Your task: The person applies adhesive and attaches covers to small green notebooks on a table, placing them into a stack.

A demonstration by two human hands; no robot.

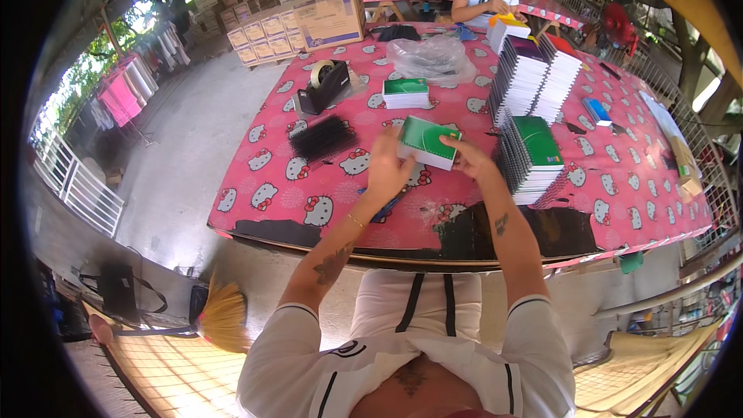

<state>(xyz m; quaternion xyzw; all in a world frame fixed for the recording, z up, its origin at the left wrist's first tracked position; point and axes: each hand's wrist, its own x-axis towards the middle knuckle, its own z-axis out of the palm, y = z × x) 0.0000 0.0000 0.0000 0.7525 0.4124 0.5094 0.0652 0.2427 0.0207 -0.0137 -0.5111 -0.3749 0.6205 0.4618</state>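
Between my hands, above the table, is a small block of white sheets with a green cover [430, 138], tilted, with a row of punched holes along its near edge. My left hand [389, 164] closes on its left side, and my right hand [469, 156] grips its right side with the thumb on the cover. Just behind lies a second green-covered block [405, 93]. To the right stands a stack of spiral-bound green notebooks [534, 156]. A bundle of black spiral wires [323, 138] lies left of my left hand. A dark blue tool [387, 207], partly hidden, rests under my left wrist.
The table [267, 178] has a pink patterned cover, torn along its front edge. On it are a black tape dispenser [325, 87], clear plastic [433, 60], tall notebook stacks [515, 81] and a blue pack [597, 111]. A co-worker [484, 0] is across the table. Cartons [329, 19] stand behind.
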